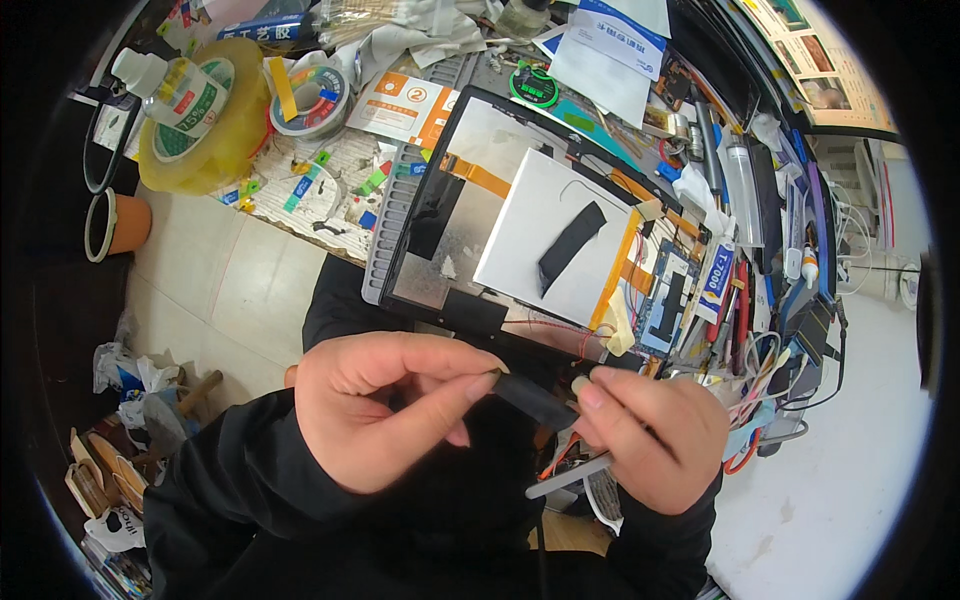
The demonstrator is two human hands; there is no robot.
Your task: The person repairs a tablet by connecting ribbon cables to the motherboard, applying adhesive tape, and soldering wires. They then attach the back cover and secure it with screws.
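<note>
A short strip of black tape (535,400) is stretched between my two hands, in front of an opened tablet (420,270). My left hand (385,410) pinches its left end between thumb and forefinger. At the other end, the fingertips of my right hand (650,430) grip the strip. A flat grey tool with a rounded end (568,476) sticks out from under my right hand; its other end is hidden. On the tablet's white battery (510,240) lies another black tape piece (570,250). The blue circuit board (668,300) sits right of the battery, with thin red wires below.
A large yellow tape roll (160,165), a white-capped bottle (190,100) and a solder spool (310,100) stand at the far left. Tools, a glue tube (716,272) and cables crowd the right side. A brown pot (125,225) is at the left edge.
</note>
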